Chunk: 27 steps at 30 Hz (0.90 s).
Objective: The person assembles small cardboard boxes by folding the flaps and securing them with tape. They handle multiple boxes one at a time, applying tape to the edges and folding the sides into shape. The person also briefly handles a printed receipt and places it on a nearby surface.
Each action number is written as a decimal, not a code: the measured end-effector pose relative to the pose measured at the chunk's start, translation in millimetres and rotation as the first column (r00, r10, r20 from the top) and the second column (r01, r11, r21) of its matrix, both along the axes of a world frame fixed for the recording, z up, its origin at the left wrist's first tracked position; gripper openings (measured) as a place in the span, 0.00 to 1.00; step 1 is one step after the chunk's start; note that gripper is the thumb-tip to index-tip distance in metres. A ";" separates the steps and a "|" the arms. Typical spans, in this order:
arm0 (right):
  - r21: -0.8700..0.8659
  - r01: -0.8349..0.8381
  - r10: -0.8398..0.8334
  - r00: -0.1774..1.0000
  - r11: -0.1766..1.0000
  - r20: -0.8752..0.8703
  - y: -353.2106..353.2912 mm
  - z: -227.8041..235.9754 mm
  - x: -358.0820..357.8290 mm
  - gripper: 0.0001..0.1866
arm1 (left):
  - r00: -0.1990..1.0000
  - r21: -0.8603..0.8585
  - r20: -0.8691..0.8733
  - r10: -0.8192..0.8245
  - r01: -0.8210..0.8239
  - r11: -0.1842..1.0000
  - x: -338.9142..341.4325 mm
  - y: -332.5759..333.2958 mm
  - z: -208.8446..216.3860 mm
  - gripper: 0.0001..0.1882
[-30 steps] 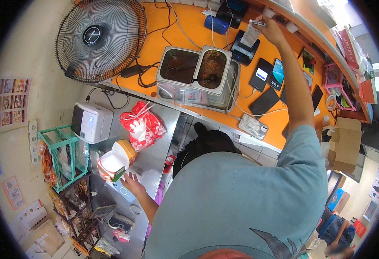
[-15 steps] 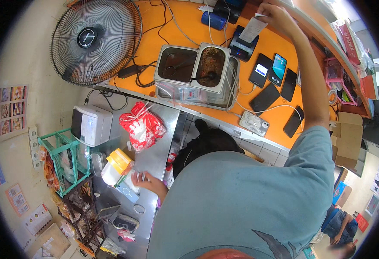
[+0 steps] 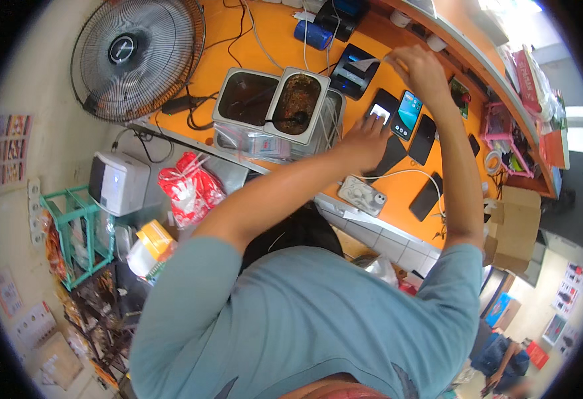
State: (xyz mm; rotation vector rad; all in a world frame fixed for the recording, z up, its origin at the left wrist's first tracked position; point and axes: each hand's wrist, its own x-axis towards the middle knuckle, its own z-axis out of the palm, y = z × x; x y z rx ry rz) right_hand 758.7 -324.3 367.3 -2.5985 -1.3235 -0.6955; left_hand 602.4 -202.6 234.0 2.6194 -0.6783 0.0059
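Note:
My left hand [image 3: 367,142] reaches across the orange counter, fingers extended over the lit screen of a dark smartphone [image 3: 382,101]. My right hand [image 3: 419,70] is raised beside a black receipt printer [image 3: 353,76], its fingers pinched at the end of a white paper receipt [image 3: 363,64] that slants up from the printer. The receipt shows nearly edge-on. Right of the dark phone lies another phone [image 3: 407,114] with a lit teal screen, then a black phone [image 3: 422,141]. A dark flat device [image 3: 390,158] lies partly under my left hand. A phone in a patterned case [image 3: 362,195] rests near the counter's front edge.
Two metal food containers [image 3: 246,100] with sauces and a ladle stand left of the printer, cables running around them. A large fan [image 3: 128,53] is at the far left. A red plastic bag [image 3: 190,189] sits on the steel table. A shelf [image 3: 467,50] borders the right; another person [image 3: 501,356] is lower right.
My left hand has moved from the steel table to the phone on the counter. My right hand has come down slightly, and the receipt has turned from flat-facing to nearly edge-on. The view has shifted.

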 end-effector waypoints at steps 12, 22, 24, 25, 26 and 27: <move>-0.031 0.335 -0.336 0.940 0.942 -0.052 33.2 29.6 31.2 0.10 | 0.967 0.417 0.041 0.253 -0.247 0.875 99.7 -18.4 -47.5 0.36; 0.023 0.385 -0.365 0.892 0.923 -0.265 66.1 224.5 -33.3 0.12 | 0.904 -0.012 -0.325 0.276 -0.296 0.955 105.8 -5.7 -0.2 0.37; -0.076 0.341 -0.350 0.911 0.937 -0.219 70.0 267.3 -67.8 0.12 | 0.930 -0.371 -0.365 0.052 -0.196 0.908 90.5 -12.6 40.1 0.26; -0.123 0.249 -0.274 0.921 0.961 -0.276 76.0 268.4 -54.3 0.12 | 0.945 -0.493 -0.322 -0.056 -0.117 0.862 67.7 13.3 67.0 0.20; -0.173 0.205 -0.252 0.910 0.963 -0.328 72.5 273.4 -46.6 0.11 | 0.980 -0.639 -0.188 -0.073 -0.065 0.767 25.8 33.6 110.1 0.14; -0.171 0.030 -0.102 0.898 0.985 -0.428 77.2 273.7 -45.4 0.11 | 0.990 -0.698 -0.118 -0.075 -0.029 0.715 -8.5 62.2 150.4 0.12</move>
